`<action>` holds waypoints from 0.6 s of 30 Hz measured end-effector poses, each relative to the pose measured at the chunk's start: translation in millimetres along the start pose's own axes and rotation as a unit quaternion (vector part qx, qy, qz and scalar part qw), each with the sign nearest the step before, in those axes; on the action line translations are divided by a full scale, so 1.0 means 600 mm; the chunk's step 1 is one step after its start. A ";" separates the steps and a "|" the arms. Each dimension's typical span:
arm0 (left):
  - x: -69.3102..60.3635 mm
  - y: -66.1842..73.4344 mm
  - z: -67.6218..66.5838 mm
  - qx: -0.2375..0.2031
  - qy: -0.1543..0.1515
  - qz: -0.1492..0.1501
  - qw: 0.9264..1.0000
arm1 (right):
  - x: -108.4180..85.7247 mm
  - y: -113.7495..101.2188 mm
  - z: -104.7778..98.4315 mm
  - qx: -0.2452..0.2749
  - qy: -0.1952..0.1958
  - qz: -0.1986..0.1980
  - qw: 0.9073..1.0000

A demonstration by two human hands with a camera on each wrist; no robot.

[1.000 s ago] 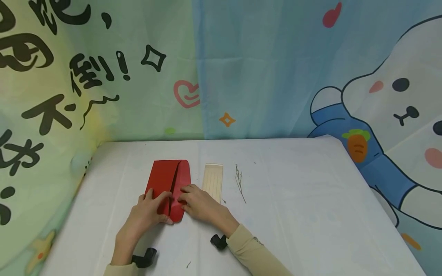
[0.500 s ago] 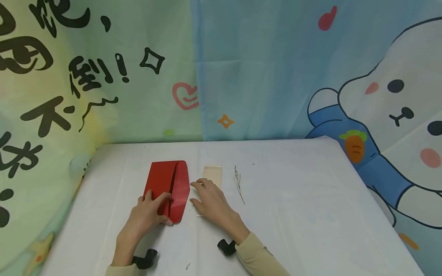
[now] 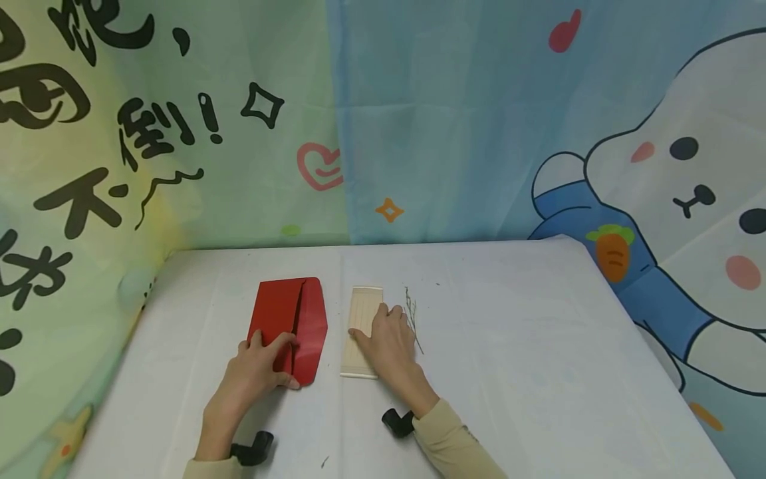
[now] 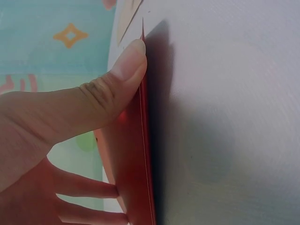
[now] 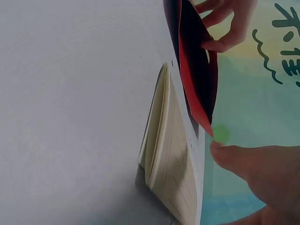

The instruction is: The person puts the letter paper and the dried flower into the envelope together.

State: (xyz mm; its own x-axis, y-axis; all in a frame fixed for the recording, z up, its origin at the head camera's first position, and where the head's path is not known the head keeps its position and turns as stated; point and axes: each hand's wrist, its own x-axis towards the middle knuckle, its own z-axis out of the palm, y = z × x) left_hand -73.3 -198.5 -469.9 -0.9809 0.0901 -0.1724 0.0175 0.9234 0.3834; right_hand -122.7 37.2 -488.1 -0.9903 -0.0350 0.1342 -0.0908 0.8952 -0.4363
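A red envelope (image 3: 312, 319) lies on the table, its flap unfolded to the right. My left hand (image 3: 251, 366) holds it at the near left part; the left wrist view has the thumb (image 4: 126, 65) against its edge. In the right wrist view the envelope's mouth (image 5: 199, 70) gapes, with left-hand fingers at its rim. Beside the envelope is a folded sheet of cream lined paper (image 3: 362, 309), several layers thick. My right hand (image 3: 391, 346) hovers over the paper's right side, fingers spread; in its wrist view the thumb (image 5: 229, 154) is apart from the paper.
A thin dried sprig (image 3: 411, 309) lies just right of the paper, partly behind the right hand. A small bit of stem (image 3: 325, 461) is near the front of the white-covered table (image 3: 538, 366). Printed cloth (image 3: 455, 120) hangs behind and at the left.
My right hand has left the envelope's flap and moved right, over the folded paper. The flap now lies unfolded. My left hand has stayed on the envelope.
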 end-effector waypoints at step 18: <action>-0.001 -0.001 0.000 0.000 0.004 0.000 1.000 | 0.009 -0.010 0.003 0.057 -0.095 0.059 0.992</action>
State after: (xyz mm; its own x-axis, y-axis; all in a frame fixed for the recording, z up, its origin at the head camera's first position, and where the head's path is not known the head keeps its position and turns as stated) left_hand -72.8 -199.0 -469.9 -0.9823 0.0872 -0.1657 0.0172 0.9232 0.3839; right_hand -127.6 30.5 -486.5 -0.9957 -0.0259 -0.0892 0.0263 0.8423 -0.5384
